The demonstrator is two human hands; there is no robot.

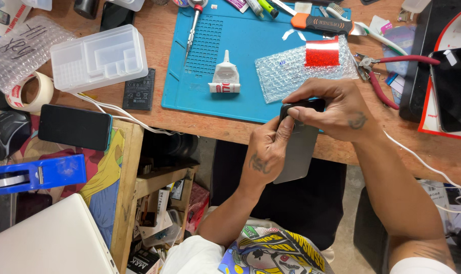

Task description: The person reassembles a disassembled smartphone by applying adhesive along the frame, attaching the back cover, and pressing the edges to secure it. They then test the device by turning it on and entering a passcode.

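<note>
At the far left a blue tape dispenser (pixel 35 174) lies on a lower side surface, with a dark phone (pixel 74 127) face up just above it and a roll of tape (pixel 30 92) on the table (pixel 200 124) beyond. Next comes a clear plastic organizer box (pixel 99 57), and just right of its lower corner a flat black battery (pixel 139 90). A blue work mat (pixel 240 66) covers the middle of the table; a small glue tube (pixel 225 77) lies on it, and a sheet of bubble wrap (pixel 296 71) with a red patch sits to the right of the tube.

Below the mat's near edge, out over the table's front, both hands meet on a smartphone (pixel 299 147) that hangs tilted, its grey back toward the camera. The left hand (pixel 267 151) grips the phone's left edge, fingers curled around it and thumb pressed near the top. The right hand (pixel 329 109) comes over from above, fingertips pinching the phone's dark upper end; what exactly they press there is hard to make out. Red-handled pliers (pixel 387 76) rest on the table right of the mat.
</note>
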